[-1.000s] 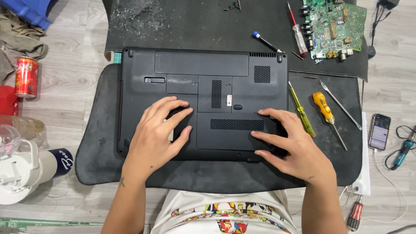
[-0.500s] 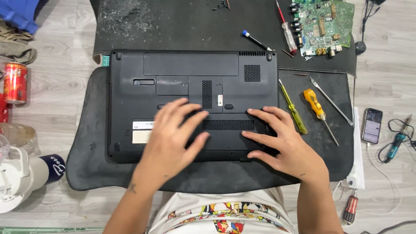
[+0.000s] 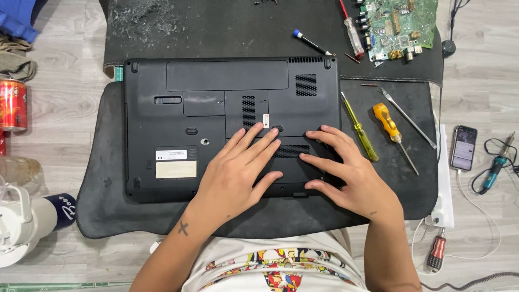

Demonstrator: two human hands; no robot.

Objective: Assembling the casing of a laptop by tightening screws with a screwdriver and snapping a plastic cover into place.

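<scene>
laptop: a black laptop [image 3: 216, 108] lies upside down on a dark mat [image 3: 97, 211], its long axis running left to right across our view, its near long edge just in front of our body.
cover panel: the thing under our hands is a vented cover panel [image 3: 292, 162] in the near right part of the laptop's underside; its own long axis also runs left to right.
left hand: our left hand [image 3: 238, 173] lies open and flat, fingers spread and pointing away and to the right, fingertips on the left end of the panel and on the seam just above it; it grips nothing.
right hand: our right hand [image 3: 351, 176] is also open, palm down, fingers pointing left and slightly away, pressing on the panel's right end near the laptop's right edge; it grips nothing.
key relation: the panel sits between the two hands, straight ahead of both wrists; the fingertips come at it from opposite ends and stay apart in the middle.
nearer hand: we judge them about equally near, both touching; the left covers more of it.
tools: a yellow screwdriver [image 3: 359, 127] and an orange-handled screwdriver [image 3: 392, 130] lie on the mat just right of the laptop, nearer our right hand, untouched.
further off: a green circuit board [image 3: 400, 24] lies at the far right, well apart.
</scene>
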